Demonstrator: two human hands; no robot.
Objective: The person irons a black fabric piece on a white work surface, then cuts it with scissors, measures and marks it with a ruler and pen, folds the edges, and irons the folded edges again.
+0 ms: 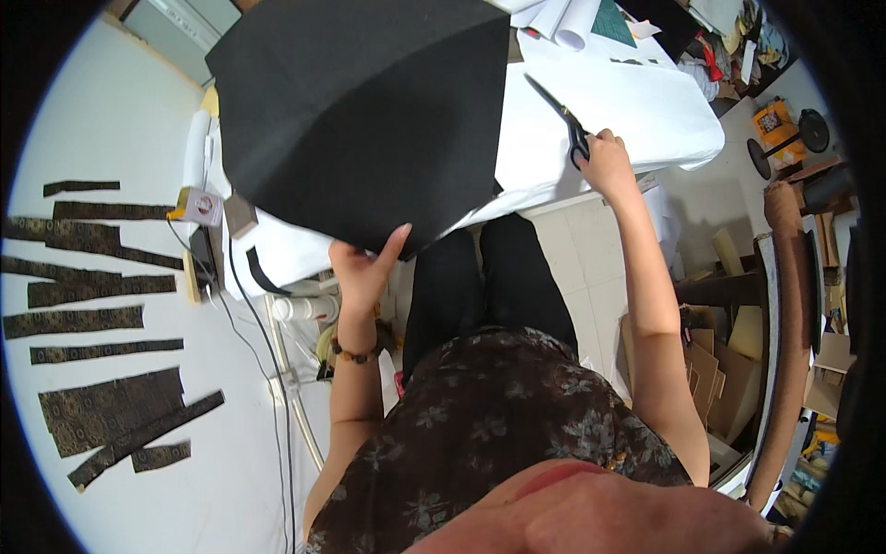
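Observation:
My left hand [368, 266] pinches the near edge of a large black sheet [374, 138], its thumb on top and its fingers underneath. The sheet is bent and raised toward me, covering much of the white-covered table [623, 97]. At the right, my right hand [608, 163] is on the handles of black-handled scissors [567, 114]. Their blades point away from me to the upper left, over the white cover, and look closed. A short dark strip [263, 272] lies on the table's white surface left of my left hand.
Paper rolls [578, 28] and a green cutting mat [612, 24] lie at the table's far side. Patterned dark strips [104, 287] hang on the white wall at left, near black cables [259, 311]. Cardboard pieces [727, 374] and a long brown roll [789, 332] stand at right.

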